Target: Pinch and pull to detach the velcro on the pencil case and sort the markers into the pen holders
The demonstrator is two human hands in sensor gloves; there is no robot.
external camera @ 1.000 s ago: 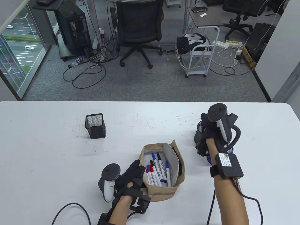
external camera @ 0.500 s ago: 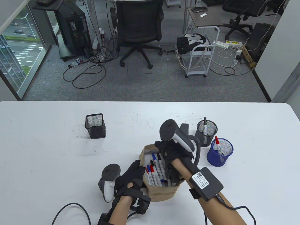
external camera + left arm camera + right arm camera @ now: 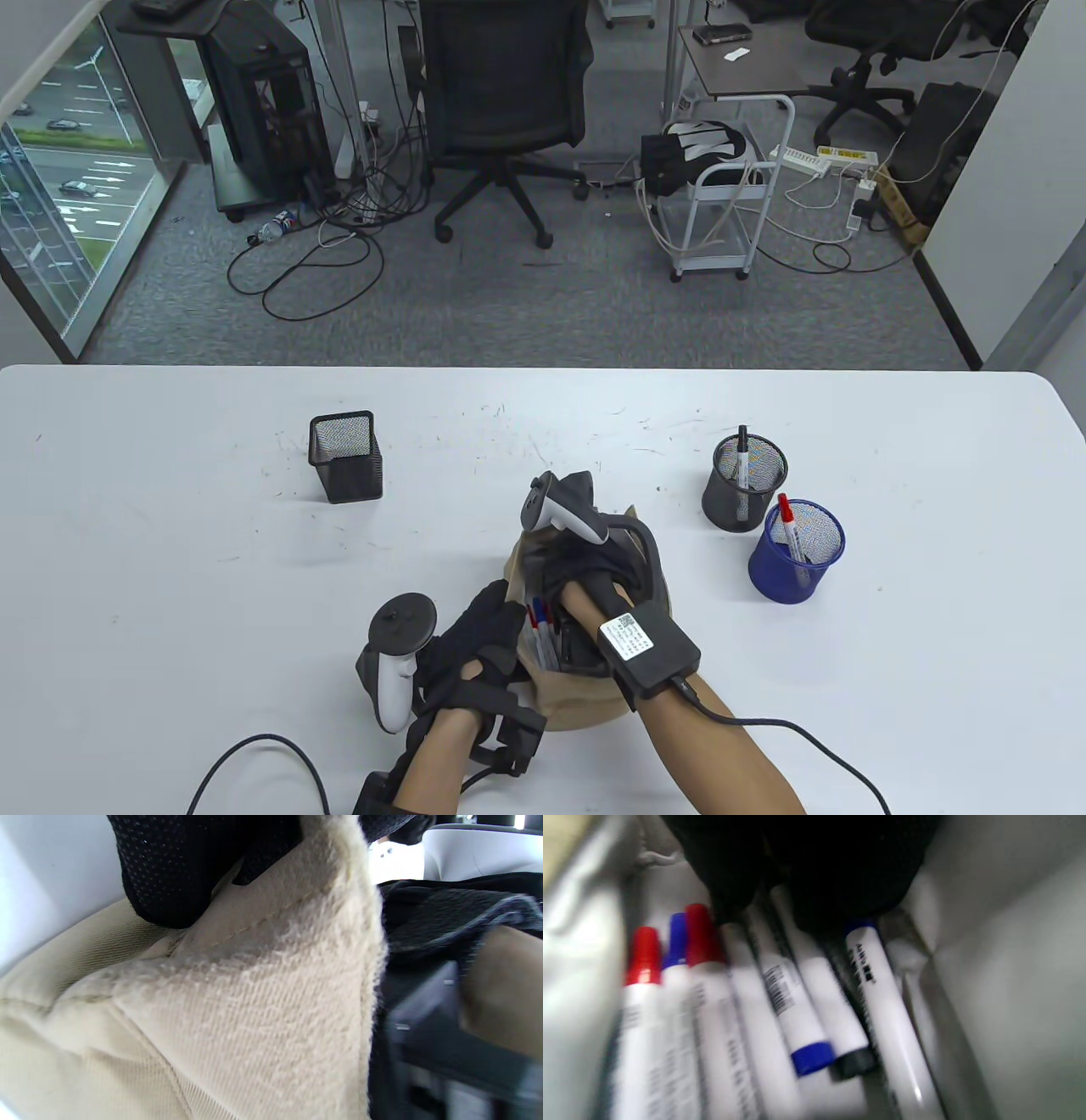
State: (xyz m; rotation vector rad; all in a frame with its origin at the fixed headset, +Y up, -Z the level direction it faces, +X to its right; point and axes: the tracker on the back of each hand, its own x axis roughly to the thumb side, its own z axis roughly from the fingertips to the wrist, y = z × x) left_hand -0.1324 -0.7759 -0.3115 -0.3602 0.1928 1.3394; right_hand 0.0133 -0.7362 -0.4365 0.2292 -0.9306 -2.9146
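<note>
Right now, right hand [image 3: 585, 577] reaches down into open tan pencil case [image 3: 585, 709]; markers [image 3: 797, 1014] lie just under its fingertips, long axes running away from fingers toward wrist. Grip unclear: blurred, cannot tell. Left hand [image 3: 475, 645] pinches case edge, steadying it. Beyond right hand: black round holder [image 3: 745, 484] with black marker, blue holder [image 3: 796, 552] with red one. Square holder [image 3: 346, 458] beyond left hand, contents unseen.

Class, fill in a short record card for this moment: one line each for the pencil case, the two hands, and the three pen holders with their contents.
pencil case: tan, open, markers inside
left hand: grips the case's near-left edge
right hand: reaching into the case, fingers on the markers; grasp unclear
square black holder: no marker showing
round black holder: one black-capped marker
blue holder: one red-capped marker
</note>
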